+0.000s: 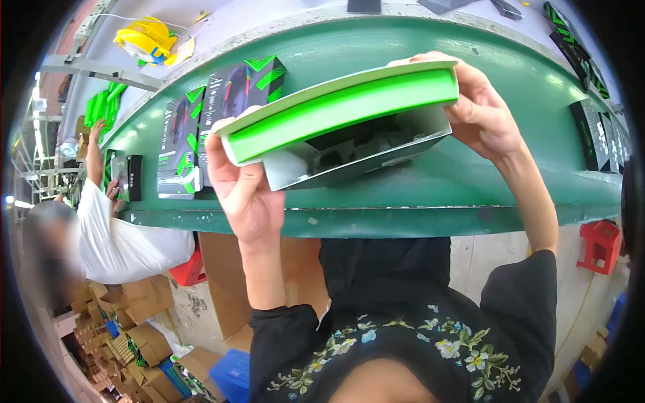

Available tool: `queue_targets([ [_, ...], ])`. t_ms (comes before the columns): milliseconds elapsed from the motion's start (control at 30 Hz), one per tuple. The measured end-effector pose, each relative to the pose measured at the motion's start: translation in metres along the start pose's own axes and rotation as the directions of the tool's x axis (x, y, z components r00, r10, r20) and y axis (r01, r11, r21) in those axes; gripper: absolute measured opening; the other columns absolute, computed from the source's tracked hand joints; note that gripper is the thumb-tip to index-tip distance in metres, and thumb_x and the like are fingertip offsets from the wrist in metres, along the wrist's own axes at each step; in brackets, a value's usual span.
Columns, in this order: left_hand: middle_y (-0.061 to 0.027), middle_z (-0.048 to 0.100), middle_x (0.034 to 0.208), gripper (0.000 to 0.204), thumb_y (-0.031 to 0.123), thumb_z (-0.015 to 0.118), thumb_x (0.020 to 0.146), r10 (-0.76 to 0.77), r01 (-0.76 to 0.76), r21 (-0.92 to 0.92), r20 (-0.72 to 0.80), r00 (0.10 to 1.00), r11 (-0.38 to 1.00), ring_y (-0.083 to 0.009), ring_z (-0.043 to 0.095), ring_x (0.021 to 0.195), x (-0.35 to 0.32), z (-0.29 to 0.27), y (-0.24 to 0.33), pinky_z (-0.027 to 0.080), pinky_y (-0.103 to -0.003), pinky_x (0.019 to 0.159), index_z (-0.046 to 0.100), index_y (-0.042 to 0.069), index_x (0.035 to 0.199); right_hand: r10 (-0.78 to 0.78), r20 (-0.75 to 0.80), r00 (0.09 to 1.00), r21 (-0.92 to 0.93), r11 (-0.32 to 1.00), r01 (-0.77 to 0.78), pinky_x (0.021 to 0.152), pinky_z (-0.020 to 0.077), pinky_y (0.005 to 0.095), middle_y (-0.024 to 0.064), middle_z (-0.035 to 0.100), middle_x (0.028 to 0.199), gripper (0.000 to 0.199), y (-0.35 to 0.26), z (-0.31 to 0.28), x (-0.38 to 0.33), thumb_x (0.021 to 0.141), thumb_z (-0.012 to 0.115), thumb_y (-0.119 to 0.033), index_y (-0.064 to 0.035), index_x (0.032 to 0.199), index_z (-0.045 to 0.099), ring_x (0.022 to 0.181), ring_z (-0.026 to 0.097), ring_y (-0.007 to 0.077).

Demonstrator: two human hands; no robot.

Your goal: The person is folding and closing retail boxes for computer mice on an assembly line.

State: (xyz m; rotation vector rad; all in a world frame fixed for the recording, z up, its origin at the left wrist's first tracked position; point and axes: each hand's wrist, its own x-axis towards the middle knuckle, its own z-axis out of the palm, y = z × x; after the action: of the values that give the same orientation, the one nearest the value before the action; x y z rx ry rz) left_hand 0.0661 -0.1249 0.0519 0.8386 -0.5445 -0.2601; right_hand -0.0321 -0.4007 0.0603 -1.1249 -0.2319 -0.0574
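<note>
- While you stand at the curved green conveyor belt [430, 181], your left hand [243, 195] and right hand [485, 115] each close around one end of a flat green-and-white cardboard box [339, 111].
- Held level above the belt, its grey inner tray [356, 156] hangs open toward you, likely for inspection.
- Black-and-green retail boxes [201, 127] lie flat left of it.

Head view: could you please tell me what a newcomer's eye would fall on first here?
First, the bright green and white flat product box, held at centre frame between the left hand and right hand, its open side showing dark contents. Behind it curves the green conveyor belt, carrying black and green retail boxes at left, where a co-worker in a white shirt stands.
</note>
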Motion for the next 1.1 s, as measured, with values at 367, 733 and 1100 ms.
queue_targets([
  [367, -0.0176, 0.046, 0.137, 0.043, 0.006, 0.057, 0.092, 0.044, -0.052, 0.068, 0.11, 0.993, 0.996, -0.0319, 0.045, 0.128, -0.005, -0.004, -0.013, 0.037, -0.05, 0.108, 0.051, 0.02, 0.132, -0.177, 0.186, 0.966, -0.102, 0.975, 0.199, 0.106, 0.0377, 0.0384, 0.0173, 0.056, 0.132, 0.053, 0.009, -0.014, 0.004, 0.09, 0.065, -0.034, 0.0018, 0.128, 0.058, 0.123, 0.053, 0.0255],
  [733, -0.0295, 0.053, 0.119, 0.017, 0.022, 0.065, 0.075, 0.134, -0.222, 0.349, 0.26, 0.956, 0.911, -0.0474, 0.05, 0.119, -0.008, 0.013, -0.002, 0.034, -0.056, 0.103, 0.061, 0.007, 0.08, -0.04, 0.236, 0.971, -0.222, 0.97, 0.094, 0.095, 0.0451, 0.0505, 0.0406, 0.046, 0.13, 0.053, -0.039, -0.017, -0.002, 0.075, 0.067, -0.032, 0.0051, 0.114, 0.067, 0.116, 0.055, 0.0455],
  [1100, -0.0314, 0.053, 0.118, 0.037, 0.01, 0.078, 0.055, 0.185, -0.301, 0.479, 0.273, 0.944, 0.825, -0.0443, 0.056, 0.112, -0.009, 0.028, -0.006, 0.046, -0.052, 0.096, 0.058, 0.006, 0.086, -0.224, 0.352, 0.909, -0.888, 0.226, 0.4, 0.08, 0.0549, 0.0461, 0.0333, 0.062, 0.112, 0.054, -0.041, 0.008, -0.021, 0.062, 0.063, -0.011, 0.0087, 0.112, 0.059, 0.097, 0.065, 0.0438],
])
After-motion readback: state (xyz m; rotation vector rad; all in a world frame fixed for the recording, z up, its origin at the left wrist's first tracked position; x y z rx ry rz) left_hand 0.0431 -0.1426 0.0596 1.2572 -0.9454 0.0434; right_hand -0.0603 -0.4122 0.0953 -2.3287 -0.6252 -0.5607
